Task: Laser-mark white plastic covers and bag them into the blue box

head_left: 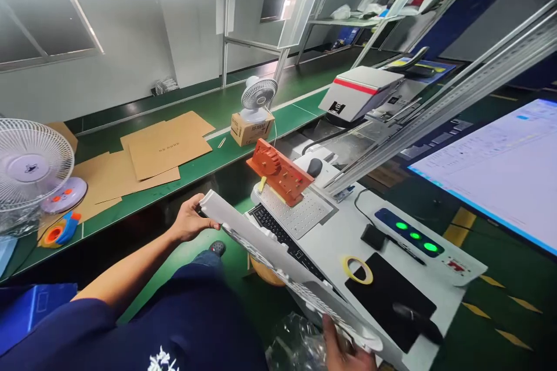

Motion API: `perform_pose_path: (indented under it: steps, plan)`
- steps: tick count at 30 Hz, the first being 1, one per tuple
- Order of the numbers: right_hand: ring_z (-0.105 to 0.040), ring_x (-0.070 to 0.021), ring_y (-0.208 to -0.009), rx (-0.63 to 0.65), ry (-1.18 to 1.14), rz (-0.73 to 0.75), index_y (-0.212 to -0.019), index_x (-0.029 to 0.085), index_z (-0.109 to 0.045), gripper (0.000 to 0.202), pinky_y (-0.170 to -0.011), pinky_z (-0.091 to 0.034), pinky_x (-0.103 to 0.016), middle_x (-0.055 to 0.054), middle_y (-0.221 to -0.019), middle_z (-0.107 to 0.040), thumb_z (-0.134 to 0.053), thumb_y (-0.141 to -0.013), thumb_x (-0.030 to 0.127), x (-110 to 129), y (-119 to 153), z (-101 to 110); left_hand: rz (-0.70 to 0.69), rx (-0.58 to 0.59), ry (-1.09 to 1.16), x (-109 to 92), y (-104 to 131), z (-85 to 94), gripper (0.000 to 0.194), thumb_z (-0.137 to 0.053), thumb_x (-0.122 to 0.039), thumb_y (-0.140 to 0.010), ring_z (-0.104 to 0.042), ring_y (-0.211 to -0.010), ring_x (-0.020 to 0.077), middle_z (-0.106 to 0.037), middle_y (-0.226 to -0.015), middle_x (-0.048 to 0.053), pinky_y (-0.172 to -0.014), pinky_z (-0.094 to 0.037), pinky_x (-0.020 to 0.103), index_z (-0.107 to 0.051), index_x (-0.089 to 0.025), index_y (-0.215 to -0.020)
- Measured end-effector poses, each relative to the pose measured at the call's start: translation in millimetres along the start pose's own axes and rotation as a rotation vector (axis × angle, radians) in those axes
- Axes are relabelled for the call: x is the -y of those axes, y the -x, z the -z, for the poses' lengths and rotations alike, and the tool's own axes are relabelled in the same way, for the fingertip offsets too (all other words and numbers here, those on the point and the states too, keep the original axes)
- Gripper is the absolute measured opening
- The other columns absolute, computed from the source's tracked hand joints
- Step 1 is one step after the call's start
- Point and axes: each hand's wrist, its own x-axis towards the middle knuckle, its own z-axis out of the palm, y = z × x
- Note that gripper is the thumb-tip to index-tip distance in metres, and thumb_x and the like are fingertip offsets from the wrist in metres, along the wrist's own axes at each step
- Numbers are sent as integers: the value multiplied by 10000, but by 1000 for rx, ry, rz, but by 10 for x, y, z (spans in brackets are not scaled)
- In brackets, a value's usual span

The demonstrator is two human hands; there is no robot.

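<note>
White desk (339, 226), lower right. White panel (287, 266), lower centre: left hand (192, 221), right hand (342, 353) gripping ends; slack hold risks drop.

Your navy shirt (204, 307), plain over most of its visible front, spiky white motif (162, 360) on it, your short left sleeve (80, 319) ending above a bare forearm (126, 269), left hand (192, 220) and right hand (343, 353) both bare, your blue trouser leg (209, 261), dark round-toed shoe (218, 248)
</note>
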Motion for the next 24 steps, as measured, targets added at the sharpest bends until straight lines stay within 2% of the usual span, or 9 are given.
perform_pose_path:
  steps: [4,6,9,11,14,16,18,21,24]
  plan:
    - [-736,-603,-1024,-111,285,-161,-757,300,-661,694,-845,-631,-701,-261,-904,-782,-676,-657,987,147,-111,-214,51,-10,-161,578,-301,101,700,-1072,-530,-628,-703,-951,247,-779,-1033,45,-881,-565,356,-704,-211,-1131]
    - [-739,-581,-919,-125,356,-196,-719,313,-652,709,-744,-615,-672,-253,-863,-775,-653,-653,1019,198,-163,-288,75,-6,-276,857,-563,108,734,-1068,-498,-629,-700,-996,255,-775,-1067,36,-911,-560,359,-681,-220,-1188]
    - [-743,-555,-903,-152,442,-160,-796,279,-743,726,-724,-602,-627,-255,-871,-780,-630,-714,991,315,-342,-495,128,-28,-372,1230,-1109,56,734,-1067,-414,-612,-703,-1057,270,-765,-1072,24,-972,-559,382,-670,-219,-1197]
    - [-744,-543,-873,-160,508,-168,-842,236,-793,786,-708,-593,-604,-269,-833,-767,-583,-761,989,452,-540,-730,148,-38,-358,1467,-1568,-3,753,-1067,-355,-602,-713,-1103,282,-770,-1125,36,-1021,-566,407,-670,-220,-1226]
    - [-747,-556,-893,-152,586,-160,-1027,156,-862,963,-740,-581,-605,-300,-872,-775,-443,-834,1001,713,-919,-1200,174,-53,-307,1835,-2327,-91,802,-1068,-305,-594,-730,-1136,299,-775,-1221,70,-1044,-587,441,-666,-217,-1282]
    - [-750,-571,-939,-116,608,-157,-1219,106,-851,1070,-795,-580,-622,-320,-971,-794,-360,-868,989,864,-1194,-1537,206,-67,-292,2086,-2810,-142,792,-1064,-290,-604,-736,-1131,299,-780,-1231,78,-1042,-602,455,-661,-210,-1282]
    - [-752,-580,-965,-59,634,-194,-1317,65,-818,1112,-842,-579,-639,-339,-1030,-797,-320,-885,960,957,-1451,-1844,241,-64,-274,2325,-3225,-193,769,-1055,-276,-621,-739,-1119,287,-786,-1223,77,-1042,-615,463,-655,-204,-1274]
    - [-749,-591,-1021,-7,663,-271,-1294,27,-818,1090,-896,-577,-654,-368,-1056,-791,-318,-894,910,992,-1738,-2181,286,-28,-245,2626,-3684,-283,760,-1036,-259,-643,-744,-1110,270,-787,-1228,67,-1038,-633,460,-642,-209,-1290]
    - [-734,-604,-1103,-36,637,-333,-1257,36,-826,1042,-949,-570,-665,-378,-1128,-786,-357,-887,890,988,-1883,-2373,323,14,-223,2846,-3971,-389,761,-997,-237,-679,-749,-1136,270,-777,-1254,69,-1030,-643,442,-620,-210,-1340]
